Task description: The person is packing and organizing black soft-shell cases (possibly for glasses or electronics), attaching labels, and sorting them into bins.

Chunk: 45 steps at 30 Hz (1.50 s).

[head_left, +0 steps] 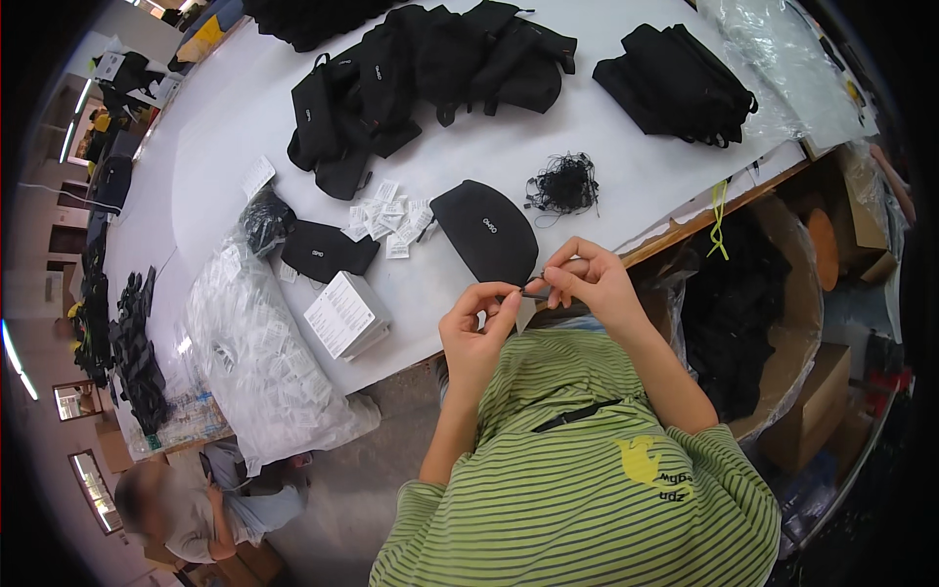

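Observation:
At the table's near edge my left hand (476,328) and my right hand (593,286) meet fingertip to fingertip, both closed in a pinch. A thin black cord (533,291) runs between their fingertips; its ends are hidden by the fingers. Just below it hangs a small pale card tag (526,315), partly covered. Close beyond my fingers lies a flat black half-round pouch (486,232) with light lettering. Whether the cord joins the pouch, I cannot tell. A tangle of black strings (564,184) sits right of the pouch, and loose white labels (386,217) lie left of it.
Another black pouch (331,251) and a stack of white cards (347,316) lie to the left, beside a clear plastic bag (264,342) of labels. Black pouches (421,73) are heaped farther back. A folded black stack (675,83) is at far right. A person (196,509) sits lower left.

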Motion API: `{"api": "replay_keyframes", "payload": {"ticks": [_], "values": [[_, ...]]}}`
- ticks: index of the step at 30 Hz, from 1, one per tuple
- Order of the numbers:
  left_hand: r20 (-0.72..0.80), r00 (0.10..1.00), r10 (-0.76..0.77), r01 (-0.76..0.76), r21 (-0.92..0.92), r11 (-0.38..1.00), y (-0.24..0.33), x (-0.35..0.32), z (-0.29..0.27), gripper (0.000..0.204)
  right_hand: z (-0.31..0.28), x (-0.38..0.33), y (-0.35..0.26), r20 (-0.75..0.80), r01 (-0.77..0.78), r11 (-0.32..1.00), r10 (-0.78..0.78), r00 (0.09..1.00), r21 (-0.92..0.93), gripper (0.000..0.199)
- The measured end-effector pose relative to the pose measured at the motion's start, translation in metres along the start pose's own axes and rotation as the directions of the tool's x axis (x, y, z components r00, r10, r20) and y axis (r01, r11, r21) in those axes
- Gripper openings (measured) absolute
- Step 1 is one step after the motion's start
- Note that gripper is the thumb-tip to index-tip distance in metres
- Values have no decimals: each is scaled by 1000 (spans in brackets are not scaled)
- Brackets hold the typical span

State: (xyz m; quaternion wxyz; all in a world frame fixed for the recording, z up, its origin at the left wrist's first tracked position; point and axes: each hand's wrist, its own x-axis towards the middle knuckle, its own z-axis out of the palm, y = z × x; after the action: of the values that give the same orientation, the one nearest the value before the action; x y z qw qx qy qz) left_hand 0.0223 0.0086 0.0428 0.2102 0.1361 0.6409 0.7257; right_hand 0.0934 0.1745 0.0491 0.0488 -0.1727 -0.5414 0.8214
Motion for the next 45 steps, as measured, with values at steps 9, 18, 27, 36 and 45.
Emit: {"api": "replay_keyframes", "payload": {"ticks": [9,18,27,36,45], "values": [[87,996,23,-36,152,988,2,-3,5,9,6,0,14,-54,-8,999,6,999,-32,13],[93,995,-35,26,97,995,0,-4,7,6,12,-3,21,-83,106,994,-105,991,7,13],[371,928,-27,-137,409,902,-1,-18,15,9,-4,25,2,95,234,715,-229,969,-658,22],[264,951,161,-230,253,940,-6,-12,7,17,-13,28,42,175,326,385,-377,910,-863,26],[395,791,466,-544,802,245,-20,26,-25,27,-5,-8,-9,157,345,471,-392,906,-812,22]]}}
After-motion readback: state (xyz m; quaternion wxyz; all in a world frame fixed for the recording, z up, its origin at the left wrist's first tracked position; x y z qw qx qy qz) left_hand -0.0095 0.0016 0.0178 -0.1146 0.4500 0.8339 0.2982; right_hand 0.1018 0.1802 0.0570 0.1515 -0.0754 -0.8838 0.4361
